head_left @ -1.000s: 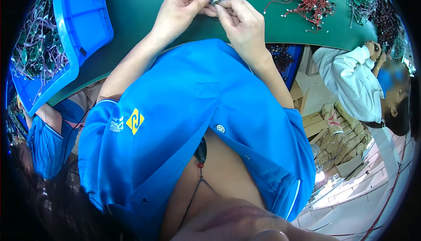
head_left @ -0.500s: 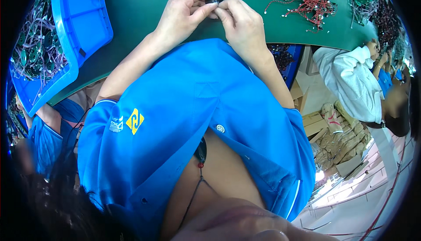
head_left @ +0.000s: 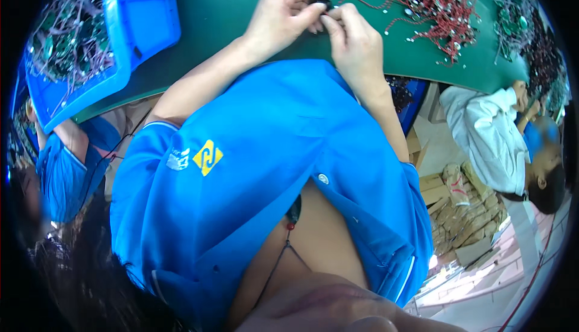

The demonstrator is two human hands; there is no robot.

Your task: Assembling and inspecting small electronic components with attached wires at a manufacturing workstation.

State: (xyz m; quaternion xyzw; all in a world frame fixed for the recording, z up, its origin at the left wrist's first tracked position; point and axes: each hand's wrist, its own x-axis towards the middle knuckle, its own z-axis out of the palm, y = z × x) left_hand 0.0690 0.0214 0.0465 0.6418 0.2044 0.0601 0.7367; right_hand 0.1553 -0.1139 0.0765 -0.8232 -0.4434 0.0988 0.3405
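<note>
Over the green table (head_left: pixel 223 15), my left hand (head_left: pixel 283 18) is closed, its thumb and fingers pinching a small round black part (head_left: pixel 319 0). The part's exact kind is not clear. My right hand (head_left: pixel 357 37) meets it from the other side, fingertips pressed together against the part's lower edge. Whatever sits between those fingertips is too small to make out. Just beyond the right fingers, the end of a red twisted wire (head_left: pixel 365 3) lies toward a tangled heap of red wires (head_left: pixel 437 6) with small round pieces attached.
At the left stands a blue plastic bin (head_left: pixel 145 9) beside a mass of purple wires with green boards (head_left: pixel 72 36). More wire bundles (head_left: pixel 512 18) lie at the far right. A co-worker in a grey top (head_left: pixel 488 139) sits to the right; another in blue (head_left: pixel 63 169) is at the left.
The whole view has shifted, so hands, bin and wires appear farther right. Both hands stay together at the black part, with the right fingertips slightly changed in pose.
</note>
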